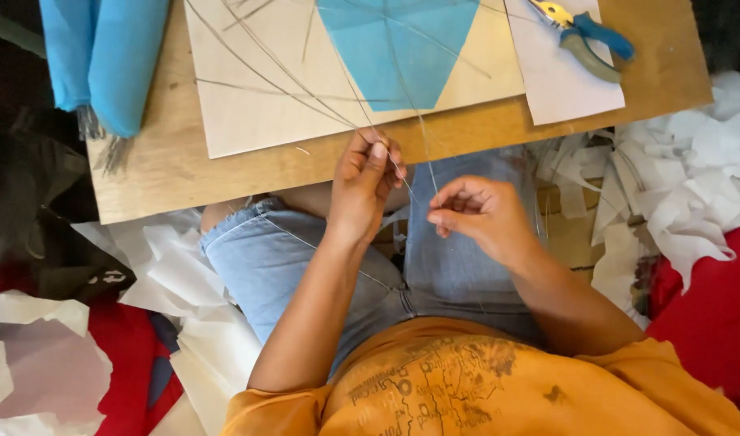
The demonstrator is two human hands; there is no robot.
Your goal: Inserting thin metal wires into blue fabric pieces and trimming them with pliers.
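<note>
My left hand (365, 182) pinches the ends of several thin wire-like sticks (321, 101) at the near edge of a wooden board (152, 173). The sticks fan out across a beige sheet (249, 113) and over a blue paper shape (402, 48). My right hand (479, 214) hovers beside it over my lap, fingers curled with thumb and forefinger pinched on a fine thread (425, 149) that runs up toward the sticks. Both hands are just in front of the board, above my denim shorts.
Blue-handled pliers (588, 36) lie on a white sheet (564, 81) at the board's far right. Rolled blue paper (104, 56) rests at the far left. Heaps of white paper scraps (677, 178) and red cloth (709, 315) surround my legs.
</note>
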